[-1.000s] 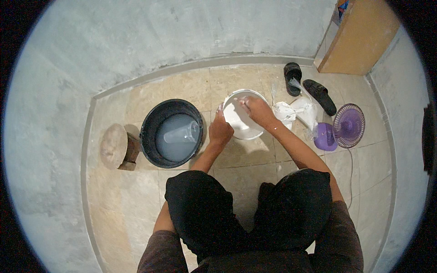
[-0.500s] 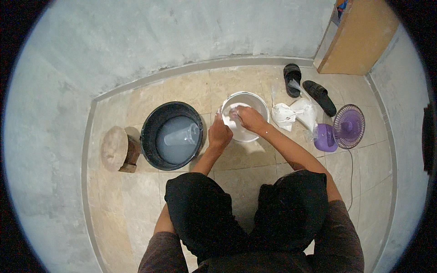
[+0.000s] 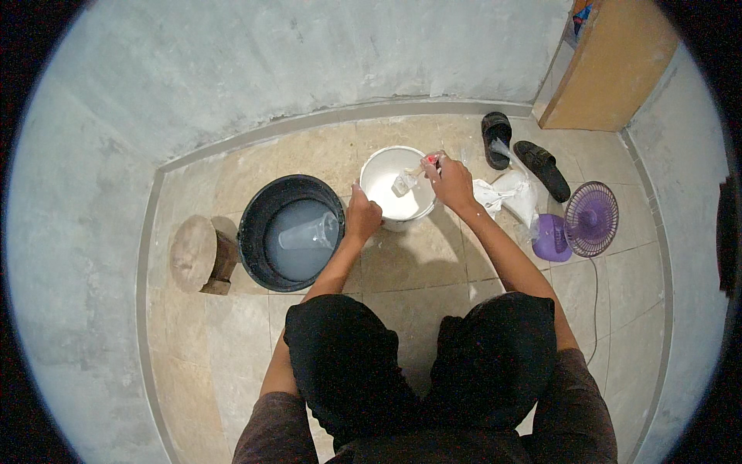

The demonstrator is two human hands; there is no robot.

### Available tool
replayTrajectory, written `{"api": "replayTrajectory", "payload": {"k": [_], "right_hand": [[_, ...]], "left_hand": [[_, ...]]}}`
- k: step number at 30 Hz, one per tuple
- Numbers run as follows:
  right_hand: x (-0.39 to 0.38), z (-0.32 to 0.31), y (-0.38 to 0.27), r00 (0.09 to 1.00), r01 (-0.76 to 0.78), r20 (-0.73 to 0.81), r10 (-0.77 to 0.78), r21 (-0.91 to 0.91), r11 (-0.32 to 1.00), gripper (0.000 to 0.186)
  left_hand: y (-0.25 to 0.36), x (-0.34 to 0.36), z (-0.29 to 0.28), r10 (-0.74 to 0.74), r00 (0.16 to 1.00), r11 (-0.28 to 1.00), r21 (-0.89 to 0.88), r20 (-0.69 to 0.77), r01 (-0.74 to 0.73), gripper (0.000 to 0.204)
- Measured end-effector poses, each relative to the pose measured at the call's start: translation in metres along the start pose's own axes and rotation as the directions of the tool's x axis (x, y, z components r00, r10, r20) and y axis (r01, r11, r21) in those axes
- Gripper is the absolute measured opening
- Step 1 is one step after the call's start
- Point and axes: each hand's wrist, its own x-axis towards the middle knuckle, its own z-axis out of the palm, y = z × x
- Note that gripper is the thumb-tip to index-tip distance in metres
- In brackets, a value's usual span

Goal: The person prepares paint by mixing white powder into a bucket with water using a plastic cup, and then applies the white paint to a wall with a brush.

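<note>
A white bucket [image 3: 429, 213] holding smooth white paste stands on the floor in front of me. My left hand [image 3: 362, 215] grips it at the near left side, thumb up by the rim. Over the far right rim, my right hand [image 3: 450, 184] holds a putty knife [image 3: 404, 182] with a pale handle and a red end. White paste coats its blade, which tilts down above the bucket's inside; I cannot tell whether it touches the paste. Some white smears show on my right fingers.
Left of the bucket stands a black tub [image 3: 249, 259] of cloudy water with a clear plastic cup [image 3: 308, 230]. A wooden stump [image 3: 193, 254] lies beyond it. At right are white powder bags [image 3: 516, 197], black sandals [image 3: 541, 168], a purple fan [image 3: 592, 220] with its cord, and a wooden cabinet [image 3: 610, 66].
My right hand has lifted out of the bucket to its right rim, bringing the putty knife into view. The bucket has shifted slightly left and tilted, and my left hand sits lower on its side.
</note>
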Motion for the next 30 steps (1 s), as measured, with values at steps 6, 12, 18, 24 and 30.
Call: {"api": "replayTrajectory", "payload": {"k": [6, 12, 18, 24, 30], "right_hand": [[0.01, 0.02, 0.024, 0.994, -0.108, 0.018, 0.107, 0.158, 0.982, 0.034], [0.011, 0.029, 0.017, 0.997, -0.073, -0.003, 0.073, 0.062, 0.995, 0.032], [0.023, 0.031, -0.009, 0.979, -0.002, 0.2, 0.047, -0.221, 0.975, 0.042], [0.046, 0.054, -0.016, 0.914, 0.039, 0.393, 0.106, -0.345, 0.938, 0.062], [0.053, 0.08, 0.0, 0.912, -0.034, 0.383, 0.147, -0.288, 0.957, 0.05]], "left_hand": [[-0.023, 0.011, 0.008, -0.01, 0.996, 0.988, 0.154, 0.084, -0.003, 0.056], [-0.008, 0.003, -0.014, -0.259, 0.928, 0.964, 0.016, 0.269, 0.264, 0.073], [0.017, -0.01, -0.063, -0.024, 0.994, 0.999, 0.047, 0.11, 0.019, 0.051], [0.027, -0.007, -0.066, -0.204, 0.951, 0.964, -0.123, 0.232, 0.237, 0.038], [0.026, 0.0, -0.07, -0.167, 0.971, 0.981, -0.066, 0.17, 0.181, 0.028]]}}
